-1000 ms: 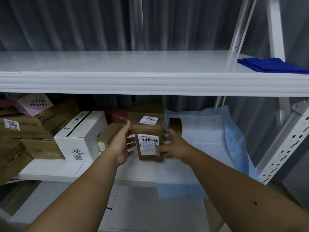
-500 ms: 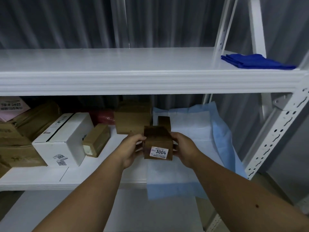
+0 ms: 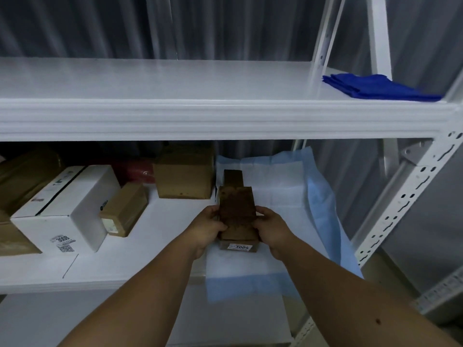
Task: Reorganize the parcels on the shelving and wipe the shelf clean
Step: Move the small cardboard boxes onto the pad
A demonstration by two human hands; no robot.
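1. On the middle shelf (image 3: 105,274), right of centre: both hands clamped on a small brown box (image 3: 237,212), left hand (image 3: 209,227) on its left side, right hand (image 3: 271,227) on its right, fingers curled round the edges.
2. Box sits at or just above a blue-edged pad (image 3: 280,196) near the shelf's front lip; label "3004" faces the camera. Contact with the pad cannot be told. A smaller dark box (image 3: 233,177) stands just behind it.
3. Other parcels lie leftward: tan carton (image 3: 184,180), small tan box (image 3: 124,210), white box (image 3: 67,209) marked "3008". Blue cloth (image 3: 375,86) rests folded on the top shelf (image 3: 175,116), unused.
4. Risks, as judged: set down this close to the lip, the box could tip off; sliding it may drag and bunch the loose pad; pushing back may knock the dark box.
5. Against one second ago: the box was back beside the tan carton, big label forward; now forward, lower, turned over.
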